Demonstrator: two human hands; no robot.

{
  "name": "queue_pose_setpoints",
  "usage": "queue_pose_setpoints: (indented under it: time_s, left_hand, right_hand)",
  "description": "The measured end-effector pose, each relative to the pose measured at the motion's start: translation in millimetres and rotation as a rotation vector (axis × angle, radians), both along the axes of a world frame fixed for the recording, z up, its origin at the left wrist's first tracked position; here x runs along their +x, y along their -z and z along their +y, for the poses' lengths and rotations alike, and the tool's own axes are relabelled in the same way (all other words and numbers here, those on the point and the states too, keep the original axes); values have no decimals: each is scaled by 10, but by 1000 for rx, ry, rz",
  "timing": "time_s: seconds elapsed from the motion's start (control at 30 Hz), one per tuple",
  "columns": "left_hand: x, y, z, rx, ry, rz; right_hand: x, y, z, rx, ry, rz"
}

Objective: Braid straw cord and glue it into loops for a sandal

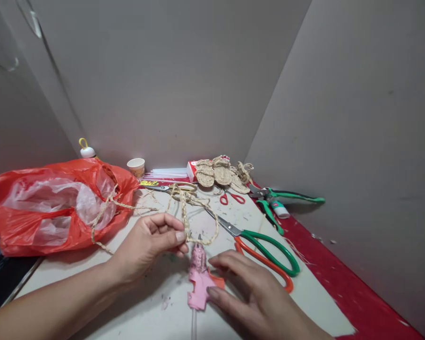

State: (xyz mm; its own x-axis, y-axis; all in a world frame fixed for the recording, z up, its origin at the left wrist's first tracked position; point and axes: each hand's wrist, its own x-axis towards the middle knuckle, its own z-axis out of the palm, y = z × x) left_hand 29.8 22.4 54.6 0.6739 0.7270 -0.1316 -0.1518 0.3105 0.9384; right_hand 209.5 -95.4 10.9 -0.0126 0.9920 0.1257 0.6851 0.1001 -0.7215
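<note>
My left hand [159,238] is closed in a pinch on a braided straw cord [184,212], which loops up and round over the board. Just right of it lies a pink hot glue gun [198,288] with an orange trigger, its nozzle pointing away from me and a clear glue stick [194,321] out of its back. Beside the glue gun is my right hand [244,288], fingers apart and curved, the thumb at the gun's edge. Large scissors [248,233] with one green and one orange handle lie beyond my right hand.
A red plastic bag [123,179] fills the left side. At the back are a paper cup [136,166], glue sticks [170,173], gold-handled scissors [166,188], coiled straw pieces [221,174] and small red scissors [230,194]. Green-handled pliers [293,194] and a small bottle [280,209] lie right, by grey walls.
</note>
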Motion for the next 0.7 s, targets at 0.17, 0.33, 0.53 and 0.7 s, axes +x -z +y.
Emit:
queue_pose_setpoints:
  time_s: [0.17, 0.33, 0.53, 0.7]
  left_hand:
    - [62, 139, -152, -104, 92, 11]
    - [85, 222, -203, -156, 121, 32]
    - [90, 260, -220, -192, 151, 25]
    - [86, 269, -274, -232, 224, 1]
  right_hand:
    - [-61, -58, -21, 75, 148, 526]
    - [-88, -32, -54, 66, 223, 683]
    - [-85, -26, -62, 62, 237, 708]
    - [-61, 14, -47, 185, 203, 640]
